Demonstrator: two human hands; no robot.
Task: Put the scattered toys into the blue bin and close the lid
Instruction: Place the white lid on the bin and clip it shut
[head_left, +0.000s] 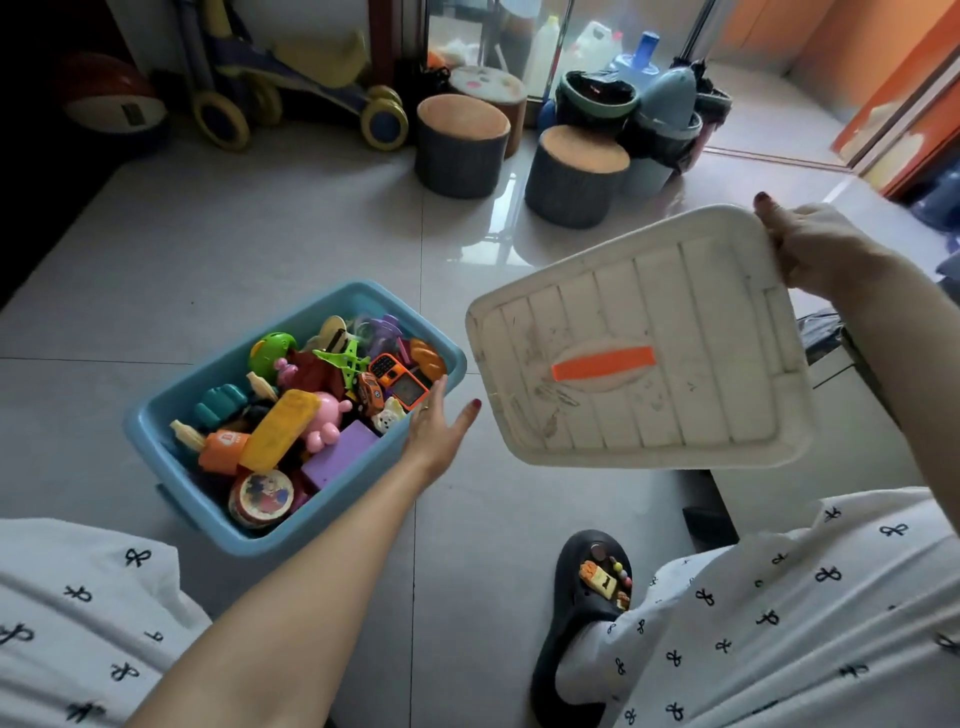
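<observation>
Right hand (810, 249) fingers curl round the far corner of the white lid (639, 343), holding it tilted in the air, right of the blue bin (291, 530). Left hand (436, 426) is spread, fingers straight, holding nothing, at the bin's near rim. Toys (311, 405) fill the bin.

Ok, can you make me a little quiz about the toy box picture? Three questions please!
1. True or false: the white lid is already on the blue bin.
2. Which hand grips the lid: A) left hand, B) right hand, C) both?
3. Fill in: the handle strip in the middle of the lid is ______.

Key:
1. False; the lid is held up in the air beside the bin.
2. B; the left hand is open over the near right side of the bin.
3. Orange.
</observation>
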